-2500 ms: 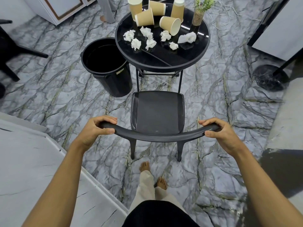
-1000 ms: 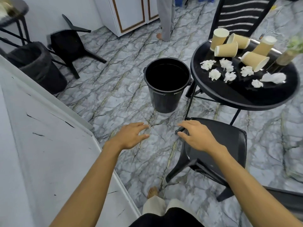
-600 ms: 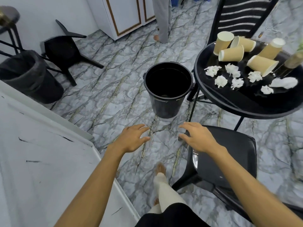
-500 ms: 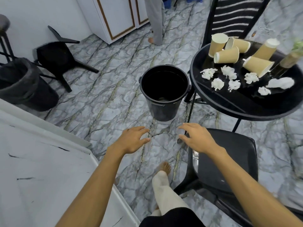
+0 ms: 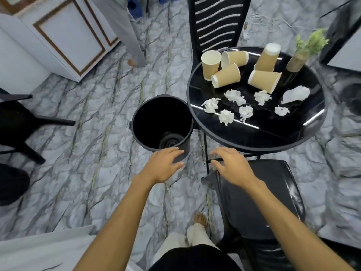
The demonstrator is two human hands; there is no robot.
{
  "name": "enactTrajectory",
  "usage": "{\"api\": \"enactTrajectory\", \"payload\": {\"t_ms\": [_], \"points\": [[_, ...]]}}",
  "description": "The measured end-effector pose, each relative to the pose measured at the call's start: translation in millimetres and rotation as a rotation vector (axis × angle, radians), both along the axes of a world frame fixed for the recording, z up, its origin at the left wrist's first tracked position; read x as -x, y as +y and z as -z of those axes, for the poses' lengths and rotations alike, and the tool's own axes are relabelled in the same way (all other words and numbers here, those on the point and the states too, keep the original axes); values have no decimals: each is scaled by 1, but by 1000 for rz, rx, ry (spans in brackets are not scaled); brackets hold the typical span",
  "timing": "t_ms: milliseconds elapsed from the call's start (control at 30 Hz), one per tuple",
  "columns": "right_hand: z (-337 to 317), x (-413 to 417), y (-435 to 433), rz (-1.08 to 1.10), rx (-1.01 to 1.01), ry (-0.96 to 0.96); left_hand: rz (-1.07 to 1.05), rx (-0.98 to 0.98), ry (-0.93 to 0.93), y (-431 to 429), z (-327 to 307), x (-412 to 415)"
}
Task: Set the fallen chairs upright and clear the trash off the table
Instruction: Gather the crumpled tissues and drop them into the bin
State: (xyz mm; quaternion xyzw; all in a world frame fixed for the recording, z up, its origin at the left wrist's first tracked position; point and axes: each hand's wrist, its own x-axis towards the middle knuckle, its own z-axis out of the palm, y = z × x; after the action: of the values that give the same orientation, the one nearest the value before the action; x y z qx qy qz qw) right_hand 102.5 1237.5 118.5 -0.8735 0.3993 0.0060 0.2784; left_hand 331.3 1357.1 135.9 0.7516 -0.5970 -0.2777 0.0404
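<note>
- Chairs first: one black chair [image 5: 259, 194] stands on its legs at lower right, its seat tucked up to the round black bench [image 5: 254, 137].
- Left hand [image 5: 163, 166] hovers palm down, fingers spread and loose, holding nothing, just over the near rim of the black bin [image 5: 162, 122].
- Right hand [image 5: 231, 167] is out flat too, fingers apart and empty, above the front corner of that chair's seat; I can't tell whether it touches.
- Over at the left edge, another black chair [image 5: 17, 122] lies tipped, legs pointing sideways across the marble floor [image 5: 93, 133].
- A tall slatted chair back [image 5: 216, 22] rises behind the bench.
- On the bench, five paper cups [image 5: 226, 76]: one upright, one upside down, three on their sides, clustered at the far side.
- Nearer us, crumpled white tissues [image 5: 226, 116] are scattered across the middle, plus one bigger wad [image 5: 296, 94] to the right.
- A small potted plant [image 5: 304, 49] stands at the far right rim.
- The bin sits on the floor just left of the bench, dark inside.
- Someone's grey trouser leg [image 5: 127, 30] and bare foot show at the top, beside a white cabinet [image 5: 64, 36].
</note>
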Motion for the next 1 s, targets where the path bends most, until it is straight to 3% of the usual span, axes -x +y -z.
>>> {"api": "enactTrajectory", "payload": {"t_ms": [567,1000], "points": [[18,-45,-117,436,75,-113,252,332,23,-226,26,-31],[71,-81,-149,510,96,-35,453,225,172,-292,81,-31]]}}
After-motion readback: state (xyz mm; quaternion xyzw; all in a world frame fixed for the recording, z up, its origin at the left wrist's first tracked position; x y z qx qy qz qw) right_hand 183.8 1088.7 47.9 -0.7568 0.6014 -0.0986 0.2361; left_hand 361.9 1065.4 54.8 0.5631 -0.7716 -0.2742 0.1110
